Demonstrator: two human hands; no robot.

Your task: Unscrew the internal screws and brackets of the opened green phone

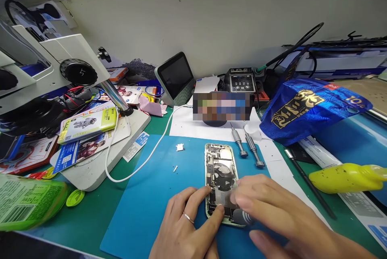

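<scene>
An opened phone (222,162) with its inner parts showing lies on the blue mat (145,206). My left hand (190,222), a ring on one finger, steadies it: one fingertip is at the left edge and the thumb presses near its lower end. My right hand (272,210) is over the lower right corner, its fingertips blurred. Between its fingers and thumb is the ribbed grey handle of a screwdriver (242,216); the tip is hidden. Two more grey screwdrivers (239,141) (254,146) lie beyond the phone.
Small white metal parts (179,147) lie left of the phone. A white cable (145,166) loops across the mat. To the left stands a microscope stand (90,178). A yellow bottle (344,177), black tweezers-like stick (311,186) and blue bag (314,108) are right.
</scene>
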